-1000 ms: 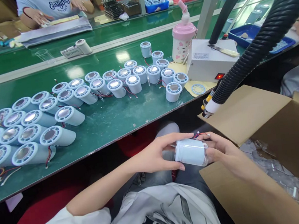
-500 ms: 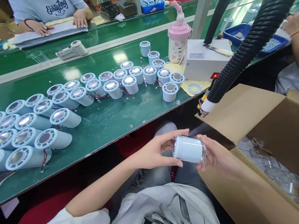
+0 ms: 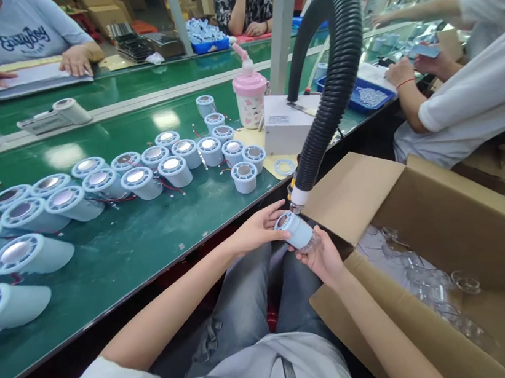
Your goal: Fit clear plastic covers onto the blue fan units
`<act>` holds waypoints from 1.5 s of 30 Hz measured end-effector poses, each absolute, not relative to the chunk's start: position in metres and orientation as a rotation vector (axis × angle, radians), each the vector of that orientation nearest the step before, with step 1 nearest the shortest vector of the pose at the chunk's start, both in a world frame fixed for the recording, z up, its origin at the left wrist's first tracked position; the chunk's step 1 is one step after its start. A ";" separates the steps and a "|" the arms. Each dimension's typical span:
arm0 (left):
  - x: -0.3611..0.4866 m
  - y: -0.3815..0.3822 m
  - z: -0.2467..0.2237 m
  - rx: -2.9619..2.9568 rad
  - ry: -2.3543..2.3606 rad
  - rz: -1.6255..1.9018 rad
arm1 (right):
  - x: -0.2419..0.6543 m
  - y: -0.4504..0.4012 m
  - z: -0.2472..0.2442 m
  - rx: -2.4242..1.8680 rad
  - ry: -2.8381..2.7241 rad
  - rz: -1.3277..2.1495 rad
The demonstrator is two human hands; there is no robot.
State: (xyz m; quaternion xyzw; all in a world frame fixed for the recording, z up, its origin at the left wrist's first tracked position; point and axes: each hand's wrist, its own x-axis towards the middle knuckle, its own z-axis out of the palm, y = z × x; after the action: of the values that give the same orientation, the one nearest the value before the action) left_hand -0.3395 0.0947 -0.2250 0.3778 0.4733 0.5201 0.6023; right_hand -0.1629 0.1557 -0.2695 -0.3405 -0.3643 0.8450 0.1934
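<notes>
Green table (image 3: 157,239) surface runs slantwise, its near edge just beyond the lap. Both forearms reach up and inward. The left hand (image 3: 262,228), thumb and fingers parted, grips the upper end of the light-blue cylinder (image 3: 299,230); the right hand (image 3: 324,257) curls its fingers around the clear lower end. They hold it tilted, off the near edge, beside the carton's (image 3: 465,248) raised flaps. Just above hangs the hose nozzle (image 3: 299,198); contact cannot be told. A green strip separates the near edge from the grouped cylinders (image 3: 137,182). Behind stand the white box (image 3: 288,122) and pink-lidded cup (image 3: 250,99).
</notes>
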 end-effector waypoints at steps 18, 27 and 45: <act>-0.327 0.026 -0.196 1.263 1.112 1.190 | -0.143 0.136 -0.207 -1.108 -1.269 2.668; -0.313 0.005 -0.172 1.237 1.248 1.111 | -0.129 0.121 -0.192 -1.138 -1.392 2.806; -0.311 -0.002 -0.166 1.084 1.089 1.129 | -0.101 0.116 -0.205 -0.515 -1.748 2.218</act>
State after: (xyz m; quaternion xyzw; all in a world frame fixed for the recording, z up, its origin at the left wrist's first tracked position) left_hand -0.3113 -0.0022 -0.1664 0.4635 0.4655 0.4829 0.5790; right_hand -0.1011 0.1164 -0.2047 -0.1778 -0.6033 0.7656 0.1350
